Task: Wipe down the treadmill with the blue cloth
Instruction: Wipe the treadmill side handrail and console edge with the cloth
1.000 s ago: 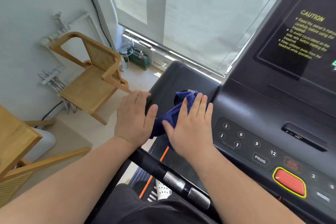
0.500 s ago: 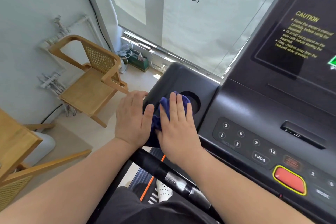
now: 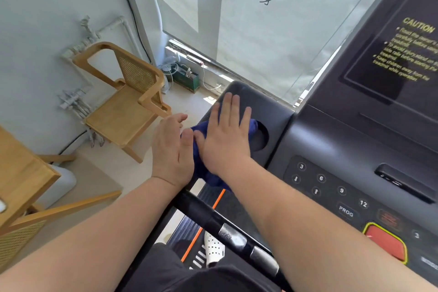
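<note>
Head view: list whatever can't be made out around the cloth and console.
All in the head view:
The blue cloth: mostly under the right hand; its full shape is hidden.
The cup holder: left part covered by cloth and hand, inside dark.
The left hand: fingertips bend out of sight; grip unclear.
The caution label: cut by the right edge, small print blurred.
</note>
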